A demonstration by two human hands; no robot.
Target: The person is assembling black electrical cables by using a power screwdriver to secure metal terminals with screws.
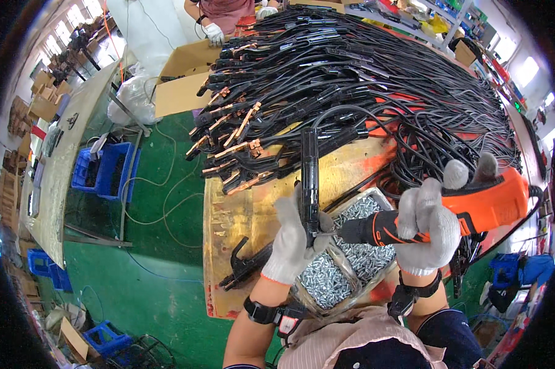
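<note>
My left hand (288,237), in a whitish-grey knit glove, is closed around the lower end of a black welding electrode holder (309,166). The holder stands lengthwise, and a black cable curves off to the right from its far end. My gloved right hand (430,230) grips an orange and black power screwdriver (495,200). Its black nose points left and reaches the holder beside my left fingertips; the exact contact is hidden. Under both hands lies a plastic-lined tray (346,261) filled with small silvery screws (323,283). Left of it rests another black holder piece (246,269) with a hook-shaped lever.
Many black holders with copper jaws (246,123) are heaped across the table, their cables (437,80) running far right. A coiled cable bundle (422,154) sits behind the screwdriver. Across the table is another person's gloved hand (214,34) near a cardboard box (179,92). Blue crates (108,169) stand left.
</note>
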